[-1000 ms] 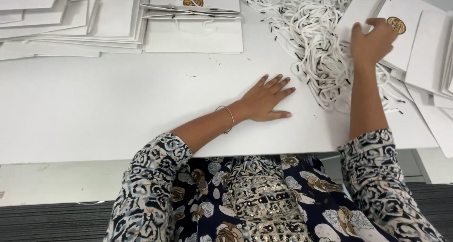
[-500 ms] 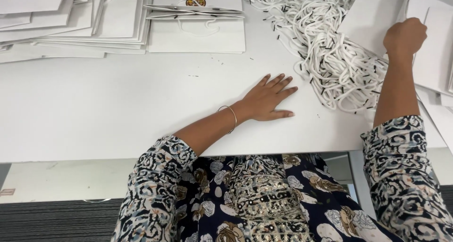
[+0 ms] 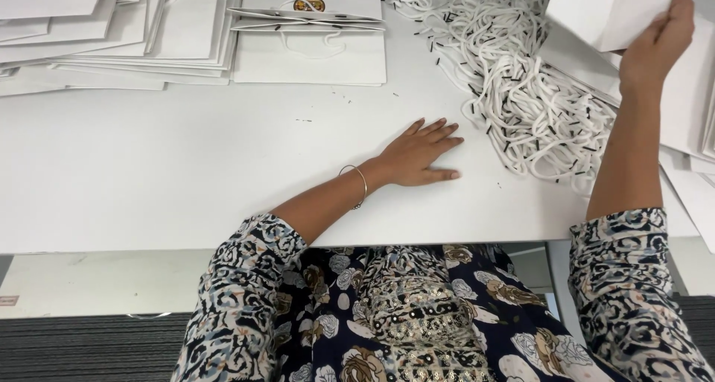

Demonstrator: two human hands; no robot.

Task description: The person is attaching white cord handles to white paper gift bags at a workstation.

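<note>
My right hand (image 3: 655,43) has its grip closed on a white paper bag (image 3: 607,10), lifted at the far right above the cord pile (image 3: 536,91). My left hand (image 3: 418,155) lies open and flat on the desk (image 3: 186,173) (holding nothing), well apart from the bag, to its left.

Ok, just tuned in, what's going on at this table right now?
A person sits at a white table. Their right hand holds up a flat white paper bag by its edge, above a heap of white cord handles with black tips. Their left hand lies flat and empty on the table. Stacks of flat white bags sit at the far left.
</note>
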